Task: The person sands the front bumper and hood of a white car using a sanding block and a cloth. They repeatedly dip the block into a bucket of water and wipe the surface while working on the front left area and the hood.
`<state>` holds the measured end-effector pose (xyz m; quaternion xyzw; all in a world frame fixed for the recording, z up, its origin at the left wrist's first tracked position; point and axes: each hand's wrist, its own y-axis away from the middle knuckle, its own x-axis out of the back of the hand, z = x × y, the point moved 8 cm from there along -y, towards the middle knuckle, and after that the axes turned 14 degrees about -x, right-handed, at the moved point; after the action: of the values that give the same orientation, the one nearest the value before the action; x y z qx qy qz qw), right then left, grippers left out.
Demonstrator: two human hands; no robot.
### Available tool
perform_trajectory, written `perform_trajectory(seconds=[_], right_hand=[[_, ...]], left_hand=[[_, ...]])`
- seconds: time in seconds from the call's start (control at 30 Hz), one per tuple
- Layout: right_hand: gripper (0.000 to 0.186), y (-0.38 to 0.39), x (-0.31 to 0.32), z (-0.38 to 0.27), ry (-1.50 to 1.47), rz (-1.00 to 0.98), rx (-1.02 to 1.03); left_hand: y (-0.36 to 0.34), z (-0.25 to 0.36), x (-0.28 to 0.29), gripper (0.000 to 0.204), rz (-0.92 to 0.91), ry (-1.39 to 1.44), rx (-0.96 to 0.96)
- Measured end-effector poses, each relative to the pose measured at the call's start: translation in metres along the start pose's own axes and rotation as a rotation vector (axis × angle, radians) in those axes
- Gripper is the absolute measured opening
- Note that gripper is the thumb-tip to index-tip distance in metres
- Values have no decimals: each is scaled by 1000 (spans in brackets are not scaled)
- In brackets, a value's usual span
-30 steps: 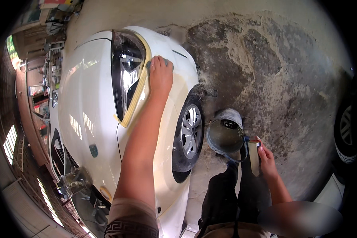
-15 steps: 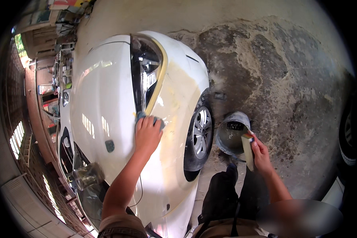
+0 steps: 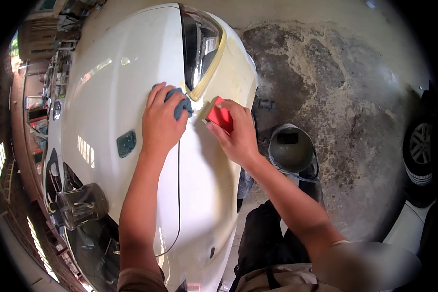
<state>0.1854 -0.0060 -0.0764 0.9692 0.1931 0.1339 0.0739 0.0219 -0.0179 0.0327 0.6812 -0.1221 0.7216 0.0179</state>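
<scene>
A white car [image 3: 121, 87] fills the left and middle of the view, its headlight [image 3: 198, 41] edged with yellowish masking tape. My left hand [image 3: 161, 121] presses a blue-grey cloth [image 3: 181, 105] onto the bonnet just below the headlight corner. My right hand [image 3: 234, 134] holds a red flat block [image 3: 220, 117] against the fender beside the cloth. The fender paint around it looks dull and yellowish. Both forearms reach in from the lower edge.
A grey bucket [image 3: 292, 150] stands on the stained concrete floor [image 3: 345, 87] beside the car's front wheel. Another car's wheel [image 3: 420, 151] shows at the right edge. A side mirror [image 3: 82, 204] sticks out at lower left. Workshop clutter lines the far left.
My right hand came from the bucket to the fender, with a red block now showing in it. My left hand, with the cloth, slid down from the headlight to its lower corner.
</scene>
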Motion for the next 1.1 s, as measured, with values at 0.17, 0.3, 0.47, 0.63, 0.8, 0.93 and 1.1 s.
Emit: perform_trajectory(seconds=[0.17,0.3,0.47,0.63,0.8,0.93,1.1], right_hand=[[45,18,-23,-2,51,163,9],[43,30,-30,0,65,225,34],[43,-14,-26,-14,4,236,32],[43,24,-26,-4,60,256,-11],[44,-12,-27,-15,41,241,-5],[42,8,-24,-9,64,249,4],[43,-17,-24,-16,75,225,-9]], left_hand=[[-3,-17,3,19,147,185,80],[-8,-34,3,19,71,280,115],[-16,-27,2,16,32,284,75],[-12,-20,3,20,48,205,17],[-15,-26,-1,29,30,261,52],[-16,-28,0,27,36,351,41],[-14,-24,-1,24,43,438,45]])
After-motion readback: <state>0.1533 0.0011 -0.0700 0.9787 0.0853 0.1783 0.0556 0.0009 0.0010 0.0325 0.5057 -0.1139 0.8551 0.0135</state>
